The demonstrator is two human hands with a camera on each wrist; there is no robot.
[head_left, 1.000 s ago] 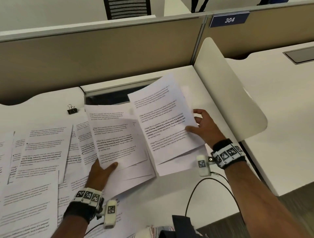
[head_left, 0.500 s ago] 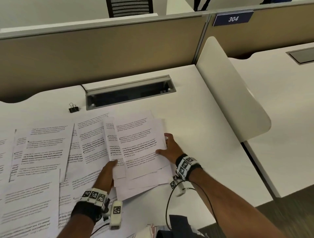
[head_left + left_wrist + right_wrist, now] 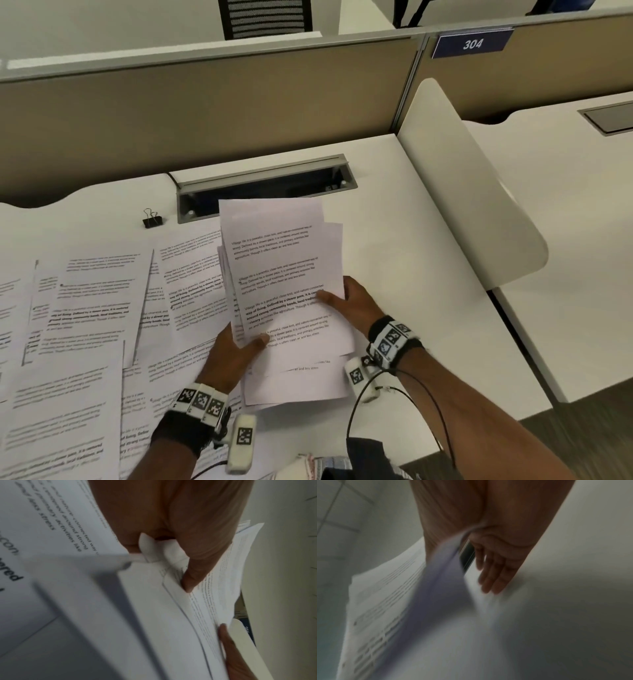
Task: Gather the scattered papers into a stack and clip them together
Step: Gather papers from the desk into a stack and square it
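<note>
A loose bundle of printed papers (image 3: 284, 274) is held tilted above the white desk (image 3: 394, 240), its sheets uneven at the edges. My left hand (image 3: 255, 344) pinches the bundle's lower left corner, thumb on top; the left wrist view shows the thumb (image 3: 188, 580) pressing on the fanned papers (image 3: 214, 588). My right hand (image 3: 334, 298) grips the right edge, thumb on the print, fingers beneath. In the blurred right wrist view the fingers (image 3: 491, 577) lie under the papers (image 3: 385, 595). A black binder clip (image 3: 152, 219) sits on the desk, left of the bundle.
Several more printed sheets (image 3: 89, 301) lie overlapping across the left half of the desk. A grey cable slot (image 3: 267, 185) runs behind the bundle. A white curved divider (image 3: 462, 192) borders the desk on the right, and a beige partition (image 3: 205, 113) stands at the back.
Two separate bundles, one in each hand, were brought together low on the desk. Now both hands have raised the merged bundle, and its top edge reaches the cable slot.
</note>
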